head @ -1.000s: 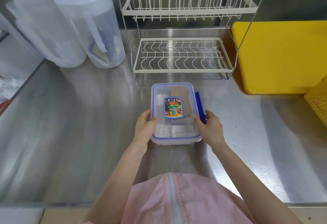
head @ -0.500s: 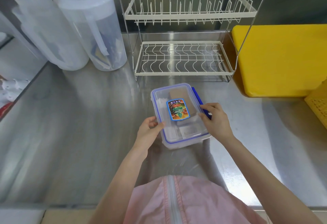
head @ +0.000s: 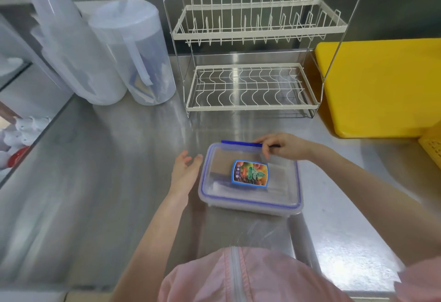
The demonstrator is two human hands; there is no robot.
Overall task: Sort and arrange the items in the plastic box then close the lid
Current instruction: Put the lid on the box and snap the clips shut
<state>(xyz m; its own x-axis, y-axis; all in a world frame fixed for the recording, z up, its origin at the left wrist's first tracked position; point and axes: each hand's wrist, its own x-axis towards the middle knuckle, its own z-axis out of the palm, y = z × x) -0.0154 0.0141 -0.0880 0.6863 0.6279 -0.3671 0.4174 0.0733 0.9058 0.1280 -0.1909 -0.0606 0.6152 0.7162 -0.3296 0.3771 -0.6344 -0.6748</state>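
A clear plastic box (head: 250, 202) with a blue-trimmed lid lies on the steel counter, its long side across my view. The lid sits on top, and a colourful fruit label (head: 250, 173) is on it. A brown item and pale items show through the lid. A blue latch flap (head: 241, 143) sticks out along the far edge. My right hand (head: 282, 145) rests at that far edge, fingers on the right end of the flap. My left hand (head: 185, 170) is beside the box's left end with spread fingers, holding nothing.
A white wire dish rack (head: 253, 63) stands behind the box. Two translucent plastic jugs (head: 133, 51) stand at the back left. A yellow bin (head: 381, 87) and a yellow basket (head: 433, 149) are on the right. The counter's left edge drops to a lower shelf.
The box has turned about a quarter turn, so the blue flap went from the right side to the far edge. My left hand let go of the box; my right hand followed the flap.
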